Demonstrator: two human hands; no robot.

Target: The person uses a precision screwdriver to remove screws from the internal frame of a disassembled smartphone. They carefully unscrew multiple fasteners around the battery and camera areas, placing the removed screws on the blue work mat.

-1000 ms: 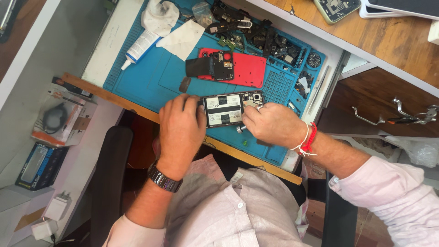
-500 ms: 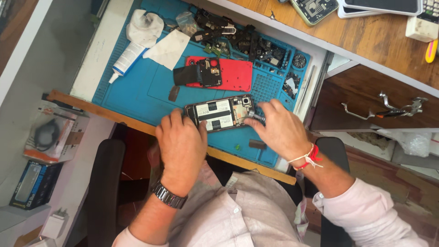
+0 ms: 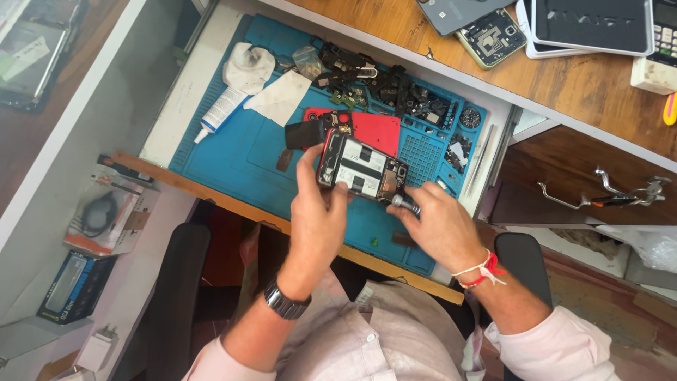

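Observation:
My left hand (image 3: 315,212) grips the near end of an opened phone (image 3: 361,169), its back cover off and the black and silver insides facing up. The phone is lifted and tilted above a blue work mat (image 3: 240,152). At the phone's right corner my right hand (image 3: 437,229) pinches a small silver-tipped screwdriver (image 3: 405,204). A red back cover (image 3: 374,130) lies on the mat just behind the phone, with a small black part (image 3: 305,134) at its left.
A glue tube (image 3: 217,113), a crumpled white cloth (image 3: 248,67) and a pile of small black parts (image 3: 381,85) lie at the mat's far edge. Phones and a tablet (image 3: 589,25) rest on the wooden desk (image 3: 564,85). Packaged items (image 3: 102,219) lie at the left.
The phone has come up off the mat and turned, now held tilted in my left hand. My right hand has shifted to its right corner with the screwdriver.

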